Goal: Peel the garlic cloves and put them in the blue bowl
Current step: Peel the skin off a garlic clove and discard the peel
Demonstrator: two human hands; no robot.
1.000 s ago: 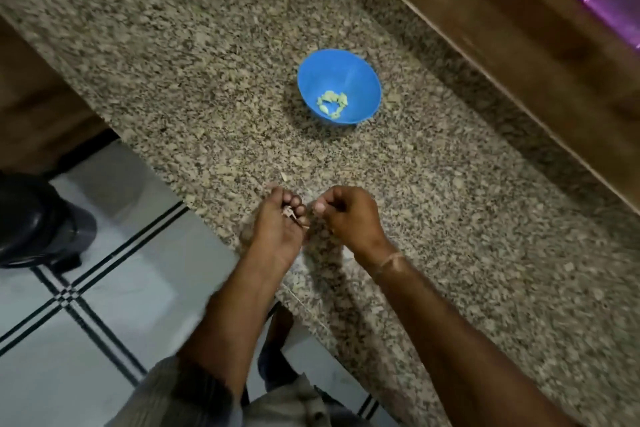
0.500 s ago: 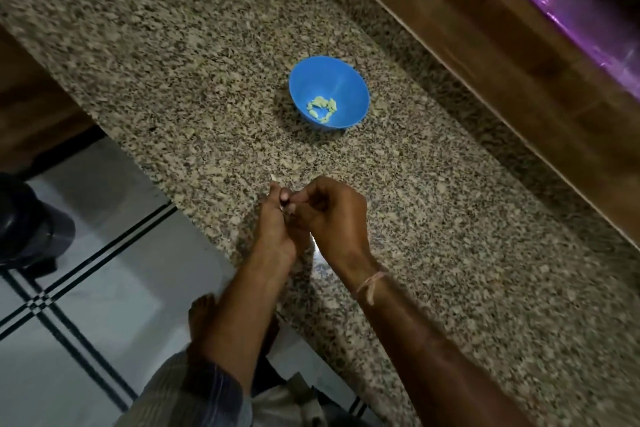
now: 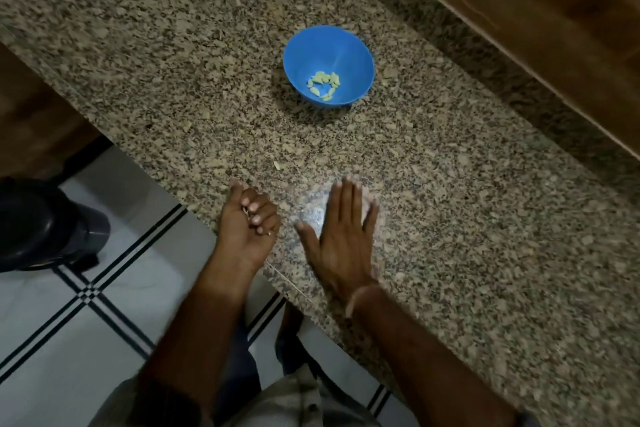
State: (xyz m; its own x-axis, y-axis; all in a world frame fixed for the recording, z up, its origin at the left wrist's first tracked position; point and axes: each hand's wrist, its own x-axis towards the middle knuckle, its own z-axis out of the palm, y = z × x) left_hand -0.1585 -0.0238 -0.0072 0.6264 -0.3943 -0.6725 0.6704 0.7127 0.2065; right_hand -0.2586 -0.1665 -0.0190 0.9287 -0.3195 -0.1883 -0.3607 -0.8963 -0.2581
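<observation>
- Left grip (image 3: 251, 215) curled round a garlic clove (image 3: 245, 210); right grip (image 3: 341, 229) flat, fingers straight, on the bench (image 3: 173, 45).
- We judge the clove light, firm, slick once peeled: pinch its ends.

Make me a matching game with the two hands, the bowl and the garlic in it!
Things:
1. left hand
2. right hand
3. blue bowl
4. peeled garlic cloves

States:
A. fingers straight, palm down
B. lying in the bottom of the bowl
C. fingers curled round a small pale bit
D. standing on the granite counter, beyond both hands

Pairs: 1-C, 2-A, 3-D, 4-B
</observation>
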